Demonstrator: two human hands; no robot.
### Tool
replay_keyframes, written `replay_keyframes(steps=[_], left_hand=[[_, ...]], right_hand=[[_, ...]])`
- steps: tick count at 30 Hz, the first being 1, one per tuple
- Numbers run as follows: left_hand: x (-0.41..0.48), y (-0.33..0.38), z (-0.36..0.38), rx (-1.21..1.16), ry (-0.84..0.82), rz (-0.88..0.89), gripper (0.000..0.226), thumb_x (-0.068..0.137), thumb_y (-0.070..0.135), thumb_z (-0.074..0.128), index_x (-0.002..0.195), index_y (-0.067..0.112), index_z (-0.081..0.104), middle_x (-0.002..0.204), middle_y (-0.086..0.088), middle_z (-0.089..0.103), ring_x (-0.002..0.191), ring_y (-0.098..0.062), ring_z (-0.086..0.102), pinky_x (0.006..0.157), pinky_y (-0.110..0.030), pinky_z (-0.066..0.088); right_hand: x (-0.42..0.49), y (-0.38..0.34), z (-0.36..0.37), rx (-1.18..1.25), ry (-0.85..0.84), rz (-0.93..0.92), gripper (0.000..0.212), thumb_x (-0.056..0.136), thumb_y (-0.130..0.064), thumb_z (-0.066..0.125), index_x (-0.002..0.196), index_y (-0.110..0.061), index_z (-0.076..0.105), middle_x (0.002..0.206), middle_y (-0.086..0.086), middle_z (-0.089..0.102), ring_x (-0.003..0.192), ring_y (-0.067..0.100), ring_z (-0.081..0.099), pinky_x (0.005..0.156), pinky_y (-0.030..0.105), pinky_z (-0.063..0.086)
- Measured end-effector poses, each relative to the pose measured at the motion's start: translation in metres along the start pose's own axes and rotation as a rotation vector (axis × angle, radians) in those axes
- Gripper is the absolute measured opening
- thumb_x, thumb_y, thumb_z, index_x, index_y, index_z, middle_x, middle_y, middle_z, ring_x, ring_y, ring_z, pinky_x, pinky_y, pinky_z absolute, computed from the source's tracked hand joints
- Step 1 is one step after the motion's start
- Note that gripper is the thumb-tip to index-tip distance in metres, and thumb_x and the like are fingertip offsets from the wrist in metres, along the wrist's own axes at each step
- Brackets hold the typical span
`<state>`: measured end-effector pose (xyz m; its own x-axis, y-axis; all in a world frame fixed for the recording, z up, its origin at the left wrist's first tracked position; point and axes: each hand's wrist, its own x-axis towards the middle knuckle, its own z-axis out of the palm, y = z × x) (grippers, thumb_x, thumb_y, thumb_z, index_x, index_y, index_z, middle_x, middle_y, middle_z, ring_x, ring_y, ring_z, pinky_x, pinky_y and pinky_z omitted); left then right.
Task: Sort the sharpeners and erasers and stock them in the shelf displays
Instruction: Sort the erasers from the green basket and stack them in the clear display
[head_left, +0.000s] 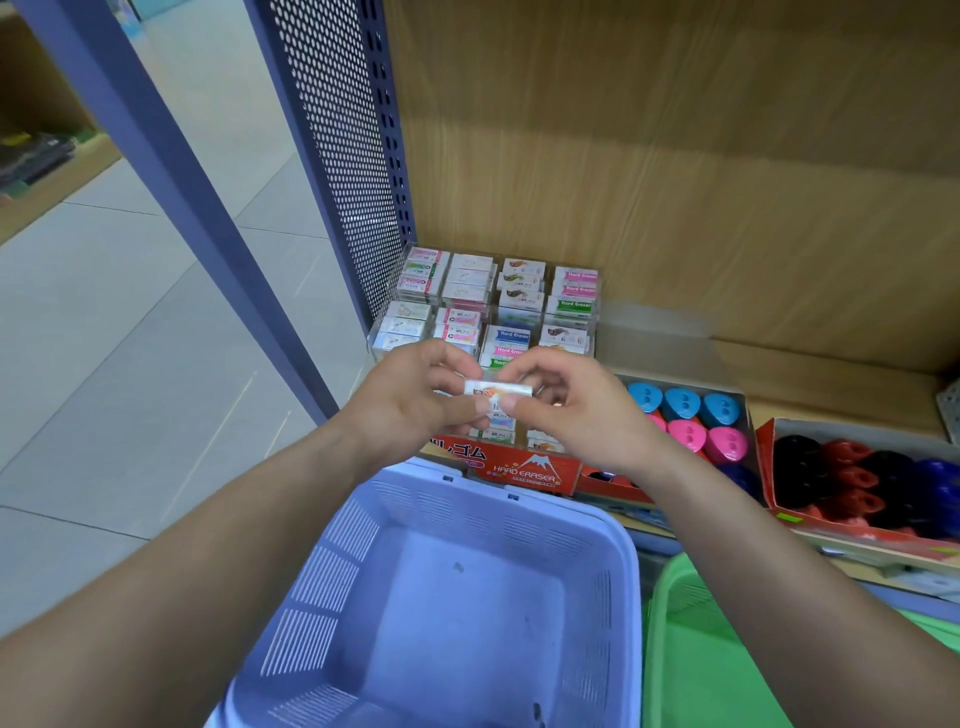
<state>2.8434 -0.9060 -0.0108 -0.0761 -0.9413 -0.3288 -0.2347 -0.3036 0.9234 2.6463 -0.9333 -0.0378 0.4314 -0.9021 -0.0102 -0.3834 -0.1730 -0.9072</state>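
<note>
Wood-grain shelf backing (675, 156) and a perforated blue metal side panel (337, 130) frame a clear, compartmented display case (382, 340) at upper centre, its cells packed with small, paper-sleeved rectangular erasers (467, 283). To its right, a cardboard tray (680, 382) holds glossy heart-shaped sharpeners (680, 402) in blue and pink. A second tray (852, 431) at the right edge holds black, red and dark blue ones. A slatted lavender plastic basket (353, 525) fills the lower centre, with a green basket (660, 623) beside it. At centre frame, the left hand (415, 400) and right hand (576, 410) pinch one white wrapped eraser (498, 389) between curled fingers and thumbs, in front of the case's lower rows.
</note>
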Motion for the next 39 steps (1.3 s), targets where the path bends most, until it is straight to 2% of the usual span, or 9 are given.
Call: replay_keyframes(steps=[4,8,13,18,24,29,35,37,39], left_hand=[[0.006,-0.005,0.001,0.185,0.104,0.057,0.021,0.088,0.008,0.075,0.101,0.020,0.064,0.096,0.003,0.072,0.085,-0.014,0.071,0.079,-0.028,0.058],[0.009,-0.013,-0.004,0.352,0.061,0.103,0.018,0.088,0.019,0.076,0.098,0.029,0.065,0.101,0.011,0.068,0.090,-0.009,0.067,0.078,-0.022,0.054],[0.010,-0.020,-0.010,0.446,0.003,0.061,0.016,0.086,0.027,0.079,0.094,0.031,0.066,0.103,0.012,0.066,0.093,-0.011,0.068,0.074,-0.022,0.053],[0.015,-0.023,-0.011,0.390,-0.001,0.049,0.013,0.087,0.023,0.078,0.092,0.029,0.068,0.104,0.007,0.069,0.093,-0.016,0.070,0.082,-0.032,0.057],[0.017,-0.026,-0.010,0.397,-0.026,0.043,0.012,0.088,0.024,0.077,0.097,0.027,0.069,0.103,0.007,0.069,0.092,-0.013,0.068,0.077,-0.022,0.053],[0.014,-0.023,-0.005,0.414,-0.043,0.056,0.014,0.088,0.020,0.077,0.100,0.021,0.070,0.100,0.005,0.069,0.091,-0.013,0.067,0.074,-0.019,0.051],[0.005,-0.017,0.016,0.566,-0.063,0.067,0.012,0.089,0.018,0.075,0.099,0.020,0.067,0.101,0.000,0.068,0.088,-0.014,0.065,0.071,-0.013,0.051],[-0.003,-0.011,0.034,0.642,-0.095,0.081,0.012,0.090,0.020,0.072,0.099,0.021,0.065,0.102,0.002,0.066,0.087,-0.016,0.065,0.074,-0.017,0.054],[-0.016,-0.006,0.060,0.718,-0.143,0.125,0.012,0.092,0.021,0.070,0.103,0.019,0.065,0.103,0.003,0.066,0.088,-0.019,0.065,0.064,-0.014,0.049]], right_hand=[[0.007,0.016,-0.016,-0.006,-0.034,0.103,0.013,0.084,-0.016,0.081,0.093,-0.018,0.072,0.081,-0.004,0.072,0.073,0.007,0.066,0.068,0.023,0.054],[0.012,0.062,-0.032,-0.352,0.080,0.204,0.014,0.088,-0.026,0.078,0.092,-0.033,0.067,0.086,-0.009,0.073,0.080,0.005,0.068,0.074,0.033,0.056],[0.019,0.091,-0.020,-0.630,-0.019,0.232,0.006,0.095,-0.032,0.067,0.100,-0.034,0.070,0.085,-0.015,0.068,0.087,0.011,0.067,0.077,0.039,0.058],[0.023,0.097,-0.007,-0.836,0.012,0.198,0.022,0.097,-0.031,0.060,0.117,-0.034,0.069,0.119,-0.012,0.069,0.106,0.016,0.064,0.077,0.034,0.057],[0.017,0.095,-0.010,-0.760,-0.103,0.201,0.032,0.101,-0.030,0.054,0.131,-0.033,0.064,0.127,-0.010,0.068,0.111,0.015,0.064,0.082,0.035,0.057],[0.015,0.084,-0.014,-0.706,-0.180,0.255,0.032,0.101,-0.032,0.051,0.130,-0.032,0.065,0.125,-0.008,0.069,0.111,0.015,0.063,0.089,0.038,0.056],[-0.016,0.053,-0.030,-0.695,-0.067,0.233,0.035,0.097,-0.040,0.056,0.131,-0.033,0.062,0.119,-0.014,0.069,0.112,0.014,0.062,0.092,0.039,0.054],[-0.039,0.042,-0.043,-0.669,0.004,0.214,0.032,0.096,-0.041,0.058,0.126,-0.034,0.065,0.115,-0.014,0.071,0.109,0.014,0.063,0.091,0.039,0.054],[-0.072,0.037,-0.059,-0.645,0.064,0.212,0.028,0.094,-0.037,0.062,0.120,-0.032,0.069,0.109,-0.012,0.073,0.104,0.014,0.065,0.090,0.038,0.054]])
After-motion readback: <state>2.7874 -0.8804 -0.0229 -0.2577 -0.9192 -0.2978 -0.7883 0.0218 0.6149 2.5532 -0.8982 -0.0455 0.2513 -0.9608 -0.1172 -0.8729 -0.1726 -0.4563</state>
